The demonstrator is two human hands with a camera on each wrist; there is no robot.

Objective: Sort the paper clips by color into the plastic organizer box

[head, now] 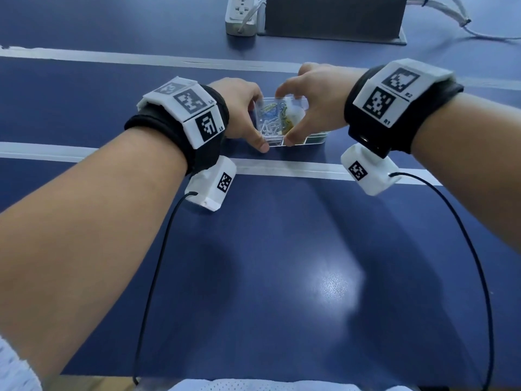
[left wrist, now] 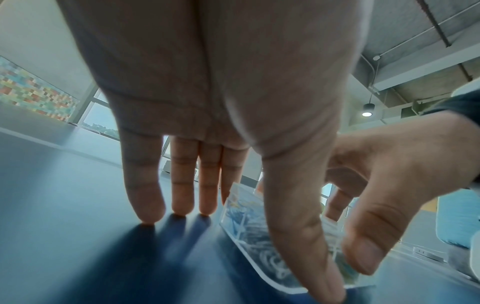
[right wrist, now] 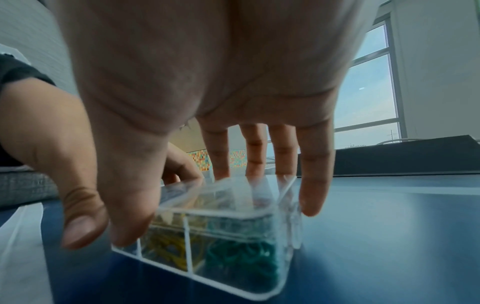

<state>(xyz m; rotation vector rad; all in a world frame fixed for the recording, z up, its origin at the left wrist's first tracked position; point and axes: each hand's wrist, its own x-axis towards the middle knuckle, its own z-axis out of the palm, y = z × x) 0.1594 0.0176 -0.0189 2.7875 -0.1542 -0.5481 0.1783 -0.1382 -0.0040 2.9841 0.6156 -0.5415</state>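
Your two hands meet over the clear plastic organizer box (head: 284, 122), which sits on the blue table (head: 282, 249) between two pale tape lines (head: 84, 152). From the head camera, your left hand (head: 239, 108) covers the box's left end and your right hand (head: 315, 105) arches over its top, thumb down at the near wall; blue, white and yellow paper clips (head: 272, 119) show through the plastic.

The left wrist view adds what the head view hides: your left fingers (left wrist: 182, 185) run straight and close together, three tips down on the table beside the box, thumb at its near corner. Nothing is gripped there.

The right wrist view fills in the other end: your right fingers (right wrist: 314, 174) hang straight and slightly apart over a clear lid, thumb on the near edge. Here you see dividers, with yellow clips (right wrist: 166, 246) in one compartment and green clips (right wrist: 244, 259) in the next.

A power strip (head: 244, 12) lies far back on the table.
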